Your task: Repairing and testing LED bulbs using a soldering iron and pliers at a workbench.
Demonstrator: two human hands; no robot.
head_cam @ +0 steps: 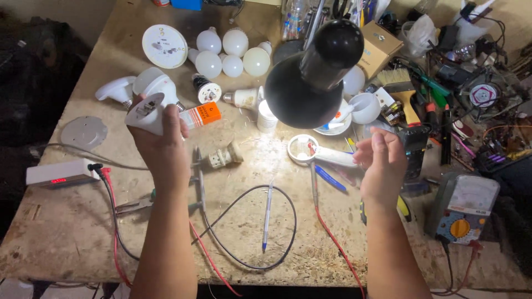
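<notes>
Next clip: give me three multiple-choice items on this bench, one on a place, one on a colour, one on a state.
1. Where does the pen lie?
A. inside the black cable loop
B. on the cardboard box
C. under the lamp

2. What colour is the knob on the meter?
A. green
B. orange
C. white

3. What is the left hand doing?
A. resting flat
B. holding a white bulb housing
C. gripping the pen

Answers: 1 A, the loop surrounds it; 2 B, the dial is orange; 3 B, fingers wrap the housing above the table.
</notes>
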